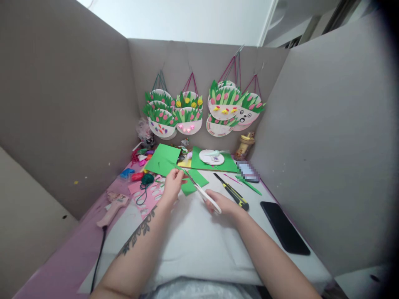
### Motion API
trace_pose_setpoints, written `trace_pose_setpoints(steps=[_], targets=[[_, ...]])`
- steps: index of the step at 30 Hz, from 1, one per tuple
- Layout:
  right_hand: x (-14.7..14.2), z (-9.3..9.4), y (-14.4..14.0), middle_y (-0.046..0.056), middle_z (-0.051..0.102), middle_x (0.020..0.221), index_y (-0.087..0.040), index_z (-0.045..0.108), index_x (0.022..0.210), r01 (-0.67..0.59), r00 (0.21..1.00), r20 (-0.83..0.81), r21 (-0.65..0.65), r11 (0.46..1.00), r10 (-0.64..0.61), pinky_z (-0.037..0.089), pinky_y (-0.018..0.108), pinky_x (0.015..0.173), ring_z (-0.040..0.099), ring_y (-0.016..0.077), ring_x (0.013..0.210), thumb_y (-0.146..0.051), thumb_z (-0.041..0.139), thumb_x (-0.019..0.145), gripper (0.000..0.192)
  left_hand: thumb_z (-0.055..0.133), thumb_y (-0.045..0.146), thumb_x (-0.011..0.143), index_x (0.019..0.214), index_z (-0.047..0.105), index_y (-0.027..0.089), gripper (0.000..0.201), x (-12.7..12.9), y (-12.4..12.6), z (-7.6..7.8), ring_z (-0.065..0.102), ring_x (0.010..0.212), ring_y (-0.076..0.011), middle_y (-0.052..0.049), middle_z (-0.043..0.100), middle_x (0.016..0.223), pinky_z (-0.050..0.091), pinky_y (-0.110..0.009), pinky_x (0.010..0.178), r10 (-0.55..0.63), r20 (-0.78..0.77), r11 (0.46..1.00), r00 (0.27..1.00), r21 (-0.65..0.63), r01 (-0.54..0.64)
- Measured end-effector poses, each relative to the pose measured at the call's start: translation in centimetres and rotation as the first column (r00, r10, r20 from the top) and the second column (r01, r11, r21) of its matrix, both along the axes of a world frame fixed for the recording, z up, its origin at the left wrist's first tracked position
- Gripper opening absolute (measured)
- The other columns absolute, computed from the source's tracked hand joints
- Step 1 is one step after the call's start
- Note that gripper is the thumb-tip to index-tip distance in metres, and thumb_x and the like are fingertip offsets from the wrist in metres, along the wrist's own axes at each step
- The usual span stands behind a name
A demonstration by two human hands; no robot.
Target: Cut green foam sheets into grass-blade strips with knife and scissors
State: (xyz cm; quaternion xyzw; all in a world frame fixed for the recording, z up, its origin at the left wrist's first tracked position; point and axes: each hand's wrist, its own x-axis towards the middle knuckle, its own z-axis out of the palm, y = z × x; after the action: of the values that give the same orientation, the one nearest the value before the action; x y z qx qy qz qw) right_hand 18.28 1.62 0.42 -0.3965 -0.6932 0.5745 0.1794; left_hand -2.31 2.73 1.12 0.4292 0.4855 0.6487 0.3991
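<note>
Over the middle of the table, my right hand is closed round the handles of white-handled scissors. Their blades point away to the left, towards my left hand. The fingers of that hand are pinched together on a narrow piece of green paper, close to the scissor tips. Whether the blades touch the paper is too small to tell. Beneath and beyond the blades lies a small green sheet. A larger green sheet rests behind my left hand.
A utility knife, green pen and black phone lie at the right. Left are a pink glue gun, dark green yarn and cut pink paper. Paper-plate baskets hang on the grey back panel.
</note>
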Motion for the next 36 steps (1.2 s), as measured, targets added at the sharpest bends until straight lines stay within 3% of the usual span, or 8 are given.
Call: trace_pose_setpoints(steps=[12, 36], targets=[[0.7, -0.7, 0.6, -0.007, 0.048, 0.055, -0.021, 0.044, 0.075, -0.029, 0.998, 0.063, 0.016, 0.999, 0.028, 0.031, 0.018, 0.041, 0.043, 0.0070, 0.044, -0.022, 0.052, 0.068, 0.010, 0.059, 0.044, 0.074, 0.075, 0.051, 0.017, 0.028, -0.2, 0.2, -0.2, 0.062, 0.076, -0.0153, -0.001, 0.060, 0.076, 0.051, -0.024, 0.061, -0.036, -0.002, 0.999, 0.999, 0.006, 0.036], [1.1, -0.6, 0.8, -0.007, 0.050, 0.054, -0.020, 0.046, 0.075, -0.029, 0.994, 0.103, 0.044, 0.999, 0.024, 0.030, 0.017, 0.041, 0.043, 0.0064, 0.043, -0.019, 0.053, 0.066, 0.012, 0.063, 0.043, 0.070, 0.070, 0.050, 0.017, 0.029, 0.3, -0.4, 0.3, 0.062, 0.075, -0.0163, -0.001, 0.058, 0.072, 0.051, -0.026, 0.061, -0.077, 0.010, 0.997, 0.997, -0.023, 0.077]])
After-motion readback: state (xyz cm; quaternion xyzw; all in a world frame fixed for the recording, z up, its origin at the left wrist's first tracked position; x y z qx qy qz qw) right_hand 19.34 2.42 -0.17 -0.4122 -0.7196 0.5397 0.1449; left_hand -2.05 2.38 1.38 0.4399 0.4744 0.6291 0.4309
